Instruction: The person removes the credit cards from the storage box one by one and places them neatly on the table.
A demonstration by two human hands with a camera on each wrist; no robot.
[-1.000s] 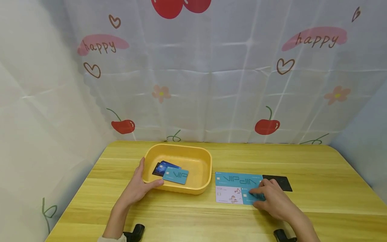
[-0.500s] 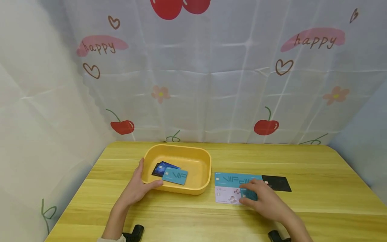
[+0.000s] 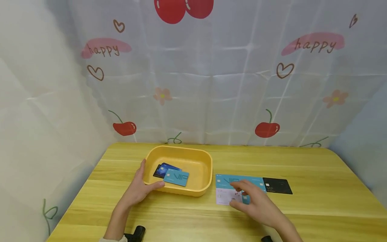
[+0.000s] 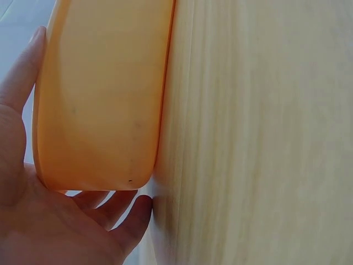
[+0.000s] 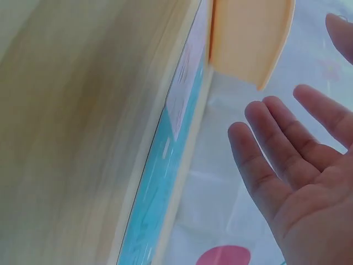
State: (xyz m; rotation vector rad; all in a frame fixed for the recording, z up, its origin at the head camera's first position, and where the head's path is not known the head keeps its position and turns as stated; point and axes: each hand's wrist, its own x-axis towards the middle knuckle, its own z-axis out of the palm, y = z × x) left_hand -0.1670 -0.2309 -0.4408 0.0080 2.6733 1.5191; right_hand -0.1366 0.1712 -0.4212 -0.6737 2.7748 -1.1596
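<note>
My left hand (image 3: 138, 189) lies against the left end and front left corner of a yellow plastic bin (image 3: 208, 174). Its thumb rests along the front rim, its fingers at the left side, all fairly straight. Inside the bin are a teal VIP card (image 3: 176, 177), a blue card (image 3: 164, 167) and a dark card mostly covered. My right hand (image 3: 257, 205) hovers with relaxed, spread fingers and holds nothing. Below it, teal cards (image 3: 222, 181) and a pale pink VIP card (image 3: 222, 196) lie edge to edge, partly hidden. A black VIP card (image 3: 279, 186) adjoins them on the right.
Everything stands on a wooden table (image 3: 169, 218) with a light yellow grain. A white curtain (image 3: 208, 101) with cherries and hearts hangs behind its far edge. A black strap mount (image 3: 137, 233) shows at my left wrist.
My right hand has moved left, off the black card and over the teal and pink cards, uncovering the right-hand cards. The left hand and the bin have stayed put.
</note>
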